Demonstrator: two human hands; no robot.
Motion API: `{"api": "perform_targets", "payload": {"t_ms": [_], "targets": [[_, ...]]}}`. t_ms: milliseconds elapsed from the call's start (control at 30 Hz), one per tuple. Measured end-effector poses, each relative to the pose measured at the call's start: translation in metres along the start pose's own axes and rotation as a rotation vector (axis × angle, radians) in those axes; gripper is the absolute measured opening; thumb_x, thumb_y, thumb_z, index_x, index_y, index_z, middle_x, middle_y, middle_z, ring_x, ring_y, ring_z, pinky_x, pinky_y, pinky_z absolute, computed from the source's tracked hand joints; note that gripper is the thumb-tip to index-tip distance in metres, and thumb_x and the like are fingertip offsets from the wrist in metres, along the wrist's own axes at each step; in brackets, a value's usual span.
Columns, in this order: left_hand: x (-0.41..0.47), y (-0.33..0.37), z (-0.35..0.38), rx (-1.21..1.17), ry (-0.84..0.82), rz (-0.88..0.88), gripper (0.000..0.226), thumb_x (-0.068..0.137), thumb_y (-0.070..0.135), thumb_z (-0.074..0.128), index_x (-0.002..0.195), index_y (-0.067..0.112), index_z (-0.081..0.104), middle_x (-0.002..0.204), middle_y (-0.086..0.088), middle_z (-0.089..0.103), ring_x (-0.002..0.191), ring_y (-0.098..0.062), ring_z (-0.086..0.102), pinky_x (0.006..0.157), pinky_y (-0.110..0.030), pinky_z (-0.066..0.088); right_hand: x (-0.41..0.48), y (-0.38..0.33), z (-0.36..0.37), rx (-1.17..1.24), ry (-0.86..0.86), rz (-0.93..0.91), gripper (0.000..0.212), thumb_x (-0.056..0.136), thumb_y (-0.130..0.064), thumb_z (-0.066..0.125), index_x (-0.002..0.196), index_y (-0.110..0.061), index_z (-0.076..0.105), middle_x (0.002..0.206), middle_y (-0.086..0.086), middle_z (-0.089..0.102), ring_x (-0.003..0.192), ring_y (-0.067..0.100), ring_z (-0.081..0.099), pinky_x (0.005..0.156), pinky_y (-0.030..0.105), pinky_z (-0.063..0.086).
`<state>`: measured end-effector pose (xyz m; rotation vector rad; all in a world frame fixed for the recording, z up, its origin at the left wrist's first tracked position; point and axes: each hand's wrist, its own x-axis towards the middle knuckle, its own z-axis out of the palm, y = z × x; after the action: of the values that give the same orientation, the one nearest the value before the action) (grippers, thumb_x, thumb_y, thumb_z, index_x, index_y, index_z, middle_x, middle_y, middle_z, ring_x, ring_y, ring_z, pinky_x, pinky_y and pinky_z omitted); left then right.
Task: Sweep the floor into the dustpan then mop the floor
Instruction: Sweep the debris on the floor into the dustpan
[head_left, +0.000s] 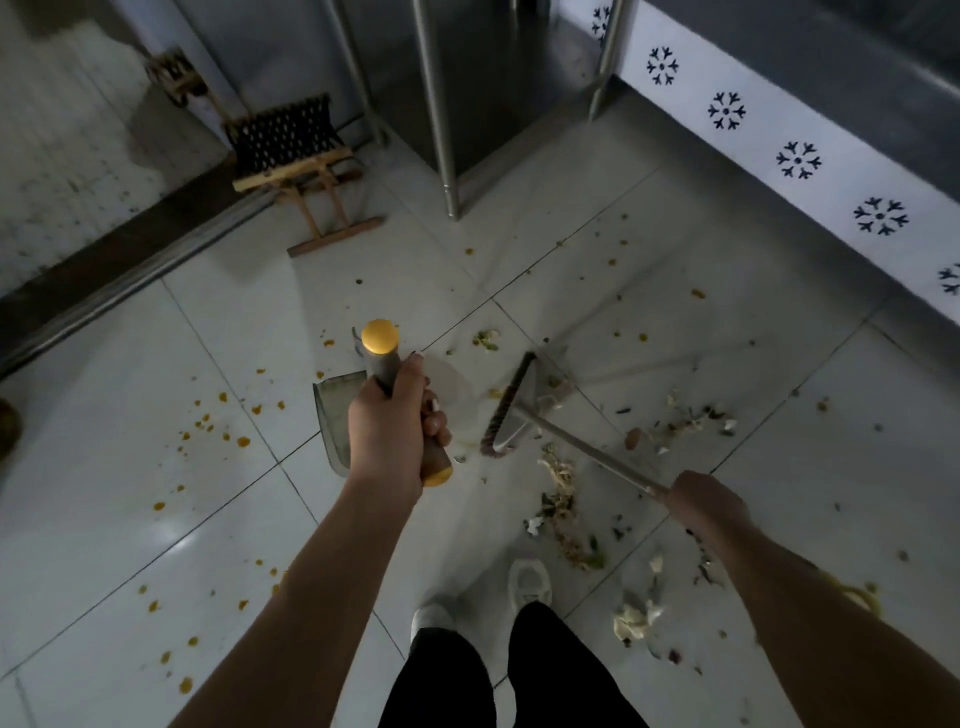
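My left hand (389, 431) has its fingers wrapped around the yellow-capped dustpan handle (384, 358); the grey dustpan (332, 415) sits just beyond them. My right hand (706, 506) grips the broom (511, 410), bristles on the floor (156, 441) among food scraps (561, 499).

My left hand (395, 431) grips the upright dustpan handle (382, 348), its pan (335, 421) resting on the pale tiled floor (156, 467). My right hand (706, 506) holds the broom (511, 408), bristles just right of the pan. Food scraps (566, 499) lie near my shoes; orange spots (218, 426) dot the left tiles.
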<state>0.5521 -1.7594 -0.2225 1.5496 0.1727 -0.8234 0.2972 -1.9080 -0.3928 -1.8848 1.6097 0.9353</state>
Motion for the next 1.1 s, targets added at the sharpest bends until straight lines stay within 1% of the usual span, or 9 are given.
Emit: {"api": "perform_targets", "payload": {"t_ms": [100, 233, 267, 433, 633, 767, 933, 1033, 1100], "targets": [[0.005, 0.006, 0.011, 0.031, -0.035, 0.0, 0.029, 0.094, 0.021, 0.052, 0.067, 0.012, 0.045, 0.045, 0.006, 0.044, 0.033, -0.006, 0.036, 0.035, -0.019, 0.034, 0.005, 0.0, -0.014, 0.112, -0.026, 0.031, 0.042, 0.095, -0.048, 0.044, 0.076, -0.012, 0.052, 0.067, 0.002, 0.058, 0.06, 0.018, 0.058, 0.058, 0.026, 0.044], [0.02, 0.017, 0.022, 0.084, -0.077, 0.013, 0.031, 0.094, 0.023, 0.052, 0.065, 0.013, 0.046, 0.043, 0.006, 0.044, 0.034, -0.007, 0.037, 0.037, -0.018, 0.035, 0.012, -0.032, -0.026, 0.252, -0.053, 0.023, 0.043, 0.096, -0.046, 0.044, 0.114, -0.008, 0.054, 0.069, 0.004, 0.059, 0.047, 0.016, 0.053, 0.044, 0.022, 0.042], [0.025, 0.021, 0.024, 0.101, -0.083, 0.014, 0.032, 0.094, 0.023, 0.052, 0.064, 0.013, 0.046, 0.042, 0.006, 0.044, 0.034, -0.007, 0.036, 0.037, -0.018, 0.035, 0.014, -0.044, -0.028, 0.267, -0.059, 0.017, 0.041, 0.097, -0.044, 0.042, 0.116, -0.01, 0.053, 0.072, 0.005, 0.058, 0.047, 0.015, 0.053, 0.041, 0.021, 0.041], [0.066, 0.048, 0.023, 0.165, -0.147, -0.034, 0.031, 0.094, 0.025, 0.052, 0.066, 0.013, 0.045, 0.043, 0.006, 0.044, 0.034, -0.006, 0.034, 0.038, -0.018, 0.034, 0.037, -0.12, -0.038, 0.441, -0.155, 0.053, 0.043, 0.098, -0.042, 0.044, 0.099, -0.001, 0.059, 0.069, 0.009, 0.059, 0.045, 0.017, 0.051, 0.041, 0.022, 0.042], [0.115, 0.091, 0.013, 0.278, -0.263, -0.083, 0.031, 0.094, 0.025, 0.052, 0.067, 0.013, 0.042, 0.043, 0.006, 0.043, 0.032, -0.006, 0.033, 0.036, -0.016, 0.033, 0.065, -0.204, -0.054, 0.451, -0.196, 0.093, 0.033, 0.1, -0.034, 0.042, 0.087, -0.006, 0.053, 0.059, 0.004, 0.055, 0.041, 0.015, 0.048, 0.035, 0.022, 0.036], [0.146, 0.117, 0.012, 0.321, -0.313, -0.103, 0.032, 0.093, 0.024, 0.053, 0.067, 0.012, 0.041, 0.043, 0.005, 0.043, 0.031, -0.006, 0.032, 0.034, -0.017, 0.033, 0.083, -0.24, -0.058, 0.328, -0.137, 0.077, 0.03, 0.1, -0.031, 0.042, 0.102, -0.007, 0.059, 0.062, 0.002, 0.053, 0.047, 0.014, 0.05, 0.039, 0.025, 0.035], [0.166, 0.129, 0.024, 0.363, -0.357, -0.155, 0.027, 0.093, 0.022, 0.054, 0.074, 0.01, 0.04, 0.044, 0.004, 0.042, 0.032, -0.006, 0.031, 0.034, -0.016, 0.033, 0.086, -0.227, -0.052, 0.351, -0.109, 0.089, 0.032, 0.098, -0.036, 0.04, 0.078, -0.014, 0.051, 0.058, 0.0, 0.051, 0.048, 0.013, 0.047, 0.047, 0.025, 0.037], [0.168, 0.131, 0.03, 0.399, -0.388, -0.144, 0.026, 0.093, 0.022, 0.054, 0.072, 0.01, 0.043, 0.046, 0.003, 0.042, 0.032, -0.006, 0.032, 0.035, -0.015, 0.033, 0.079, -0.199, -0.042, 0.291, -0.108, 0.144, 0.03, 0.097, -0.035, 0.044, 0.077, -0.014, 0.051, 0.06, -0.001, 0.049, 0.05, 0.012, 0.045, 0.056, 0.024, 0.043], [0.167, 0.133, 0.034, 0.432, -0.406, -0.127, 0.026, 0.092, 0.022, 0.054, 0.07, 0.01, 0.045, 0.048, 0.002, 0.043, 0.032, -0.006, 0.033, 0.035, -0.015, 0.033, 0.07, -0.177, -0.035, 0.272, -0.095, 0.187, 0.031, 0.097, -0.034, 0.044, 0.072, -0.016, 0.048, 0.06, -0.003, 0.049, 0.05, 0.011, 0.045, 0.051, 0.022, 0.04]]}}
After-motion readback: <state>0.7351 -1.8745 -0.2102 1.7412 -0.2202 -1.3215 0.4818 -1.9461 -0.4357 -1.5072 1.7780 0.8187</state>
